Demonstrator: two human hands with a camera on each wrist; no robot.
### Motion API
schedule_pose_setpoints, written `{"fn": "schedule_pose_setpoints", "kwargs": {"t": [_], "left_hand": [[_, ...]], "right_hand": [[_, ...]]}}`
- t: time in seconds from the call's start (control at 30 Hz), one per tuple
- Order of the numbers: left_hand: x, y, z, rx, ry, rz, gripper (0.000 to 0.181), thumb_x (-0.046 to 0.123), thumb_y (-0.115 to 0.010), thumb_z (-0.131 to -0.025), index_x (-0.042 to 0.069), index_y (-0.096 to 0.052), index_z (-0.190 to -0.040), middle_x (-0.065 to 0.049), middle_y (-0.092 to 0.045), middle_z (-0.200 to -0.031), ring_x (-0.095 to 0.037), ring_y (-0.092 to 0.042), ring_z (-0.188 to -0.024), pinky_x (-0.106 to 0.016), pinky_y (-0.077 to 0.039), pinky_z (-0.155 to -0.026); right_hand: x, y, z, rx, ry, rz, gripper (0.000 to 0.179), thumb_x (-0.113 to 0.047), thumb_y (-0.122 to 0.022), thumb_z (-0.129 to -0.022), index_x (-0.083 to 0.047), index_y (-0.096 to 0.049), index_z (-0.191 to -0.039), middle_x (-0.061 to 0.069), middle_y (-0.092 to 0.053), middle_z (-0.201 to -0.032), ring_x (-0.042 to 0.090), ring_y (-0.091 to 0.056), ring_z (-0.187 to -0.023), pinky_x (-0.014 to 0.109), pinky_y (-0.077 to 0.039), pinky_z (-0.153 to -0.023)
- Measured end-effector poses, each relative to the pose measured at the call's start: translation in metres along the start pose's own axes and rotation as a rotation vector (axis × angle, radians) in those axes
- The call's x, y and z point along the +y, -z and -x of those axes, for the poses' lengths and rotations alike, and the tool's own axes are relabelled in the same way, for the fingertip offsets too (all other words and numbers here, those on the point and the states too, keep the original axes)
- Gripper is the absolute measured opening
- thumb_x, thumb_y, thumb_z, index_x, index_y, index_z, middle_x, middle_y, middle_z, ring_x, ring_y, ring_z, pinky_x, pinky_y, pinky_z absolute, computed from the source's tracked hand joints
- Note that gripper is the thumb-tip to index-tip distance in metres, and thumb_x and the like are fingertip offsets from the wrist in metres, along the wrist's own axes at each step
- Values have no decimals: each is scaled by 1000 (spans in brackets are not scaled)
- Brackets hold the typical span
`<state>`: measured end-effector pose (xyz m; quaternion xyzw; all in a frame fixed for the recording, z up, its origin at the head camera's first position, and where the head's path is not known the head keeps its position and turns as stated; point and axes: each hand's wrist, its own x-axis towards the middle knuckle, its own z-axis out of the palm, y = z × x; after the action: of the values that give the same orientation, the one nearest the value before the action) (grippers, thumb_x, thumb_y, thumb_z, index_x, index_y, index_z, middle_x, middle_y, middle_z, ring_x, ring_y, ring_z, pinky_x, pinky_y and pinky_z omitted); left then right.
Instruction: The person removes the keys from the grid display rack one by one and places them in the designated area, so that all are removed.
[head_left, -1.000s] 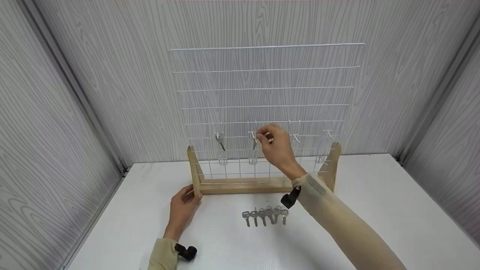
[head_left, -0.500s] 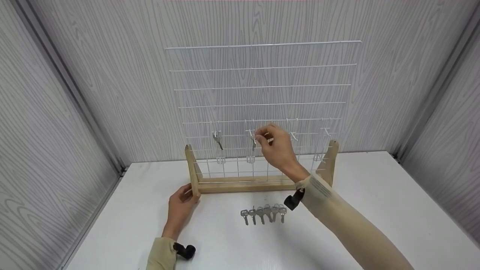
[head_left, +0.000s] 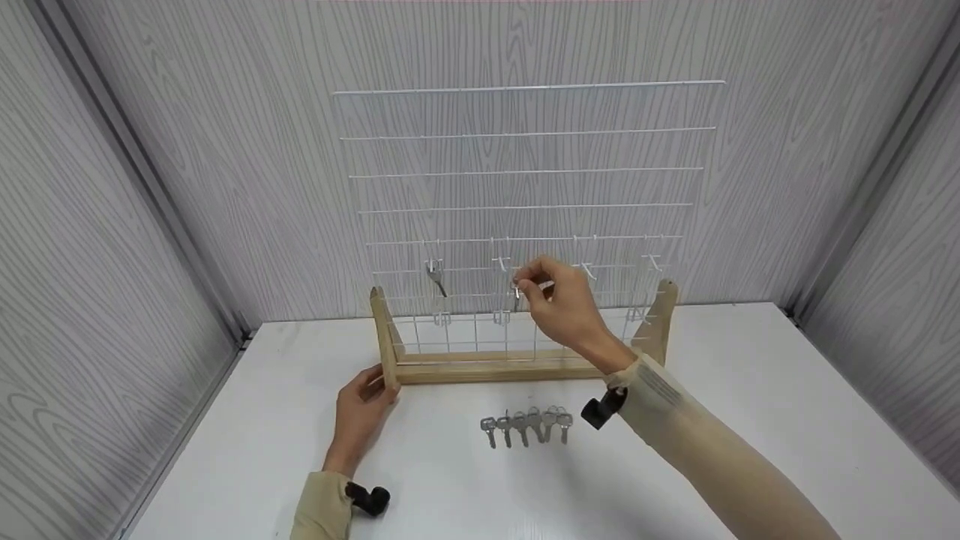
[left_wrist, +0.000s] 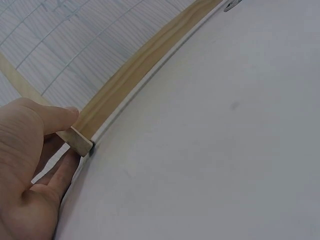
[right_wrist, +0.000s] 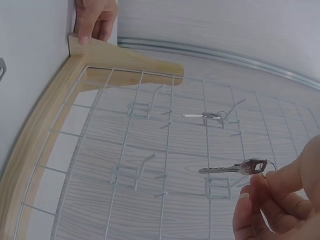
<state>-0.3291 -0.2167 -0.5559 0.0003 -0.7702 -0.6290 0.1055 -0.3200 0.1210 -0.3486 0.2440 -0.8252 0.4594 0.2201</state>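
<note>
My right hand (head_left: 564, 304) pinches the thin ring of a silver key (right_wrist: 245, 167) between thumb and fingertip. The key hangs just below and right of the second hook from the left (head_left: 501, 264) in the head view; in the right wrist view it overlaps that hook. My left hand (left_wrist: 30, 165) grips the front end of the left wooden leg (head_left: 383, 337) of a white wire grid rack (head_left: 525, 208), thumb on one side and fingers on the other. Another key (head_left: 436, 275) hangs by its ring from the leftmost upper hook.
Several silver keys with rings (head_left: 525, 429) lie in a row on the white table (head_left: 450, 495) before the rack. More white hooks, such as the far right one (head_left: 652, 262), stick out from the grid. A grey wood-pattern wall (head_left: 247, 150) stands behind.
My right hand has drawn slightly down and toward me with the key, which now shows apart from the second hook in the head view. The left hand keeps its grip on the leg.
</note>
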Motion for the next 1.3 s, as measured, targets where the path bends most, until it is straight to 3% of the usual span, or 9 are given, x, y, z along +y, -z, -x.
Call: {"fn": "schedule_pose_setpoints", "kwargs": {"t": [0.2,0.37,0.63,0.9,1.3], "left_hand": [[1,-1,0,3,7,-21,52,10,-75,-100,4,-59,-149,-20,-57,-154,-38,-56,-144,-25,-59,-105],[1,0,-1,7,17,-26,51,11,-76,-100,4,-61,-148,-21,-58,-153,-38,-57,-143,-25,-60,-102],[2,1,0,6,18,-20,51,12,-75,-100,4,-61,-148,-21,-58,-154,-39,-57,-144,-25,-60,-103],[1,1,2,7,16,-28,50,12,-76,-100,5,-61,-148,-21,-59,-153,-39,-58,-142,-25,-60,-102],[3,0,2,3,2,-21,50,10,-75,-100,4,-61,-148,-22,-59,-153,-39,-58,-143,-23,-60,-101]], "right_hand": [[1,4,4,-46,-6,7,11,0,-60,-106,-2,-71,-104,16,-76,-106,24,-69,-95,28,-56,-76],[2,6,9,-77,-12,5,9,0,-60,-106,-3,-68,-104,15,-74,-104,25,-69,-94,31,-59,-79],[5,9,16,-75,-19,-9,8,3,-62,-103,-2,-67,-100,10,-74,-96,23,-70,-88,32,-61,-77],[13,14,27,-66,-57,-26,8,4,-63,-102,-2,-67,-98,10,-73,-93,15,-66,-82,24,-57,-74],[30,19,38,-52,-118,-51,10,7,-63,-100,-1,-68,-96,13,-75,-90,25,-76,-85,23,-57,-73]]}}
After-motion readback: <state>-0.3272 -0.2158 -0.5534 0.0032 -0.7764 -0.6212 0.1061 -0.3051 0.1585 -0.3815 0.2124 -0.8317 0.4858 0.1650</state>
